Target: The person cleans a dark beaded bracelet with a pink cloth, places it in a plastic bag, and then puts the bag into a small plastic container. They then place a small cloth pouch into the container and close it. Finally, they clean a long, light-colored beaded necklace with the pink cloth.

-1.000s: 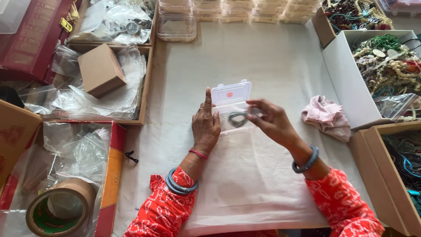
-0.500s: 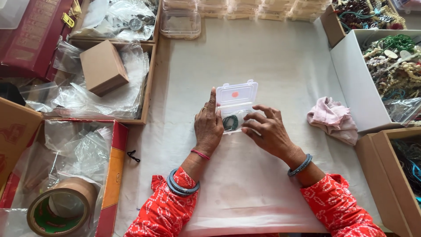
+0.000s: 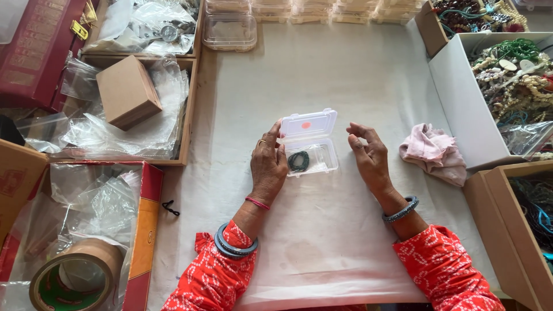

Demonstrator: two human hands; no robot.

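A small clear box lies open on the desk, right in the middle, between the two hands. Its lid stands up at the far side. Inside sits a little dark green ring of beads. The box is longer from side to side than from front to back.

The left hand is the nearer one. It touches the left edge of the box, and its fingers are curled loosely against it, not closed around it. The right hand waits just beside the box on the other side, apart from it. Its grip is open and holds nothing.

A pink cloth lies further right, near a white box of beads. A brown box and a roll of tape are far off to the left. Nothing lies between the hands and the box.
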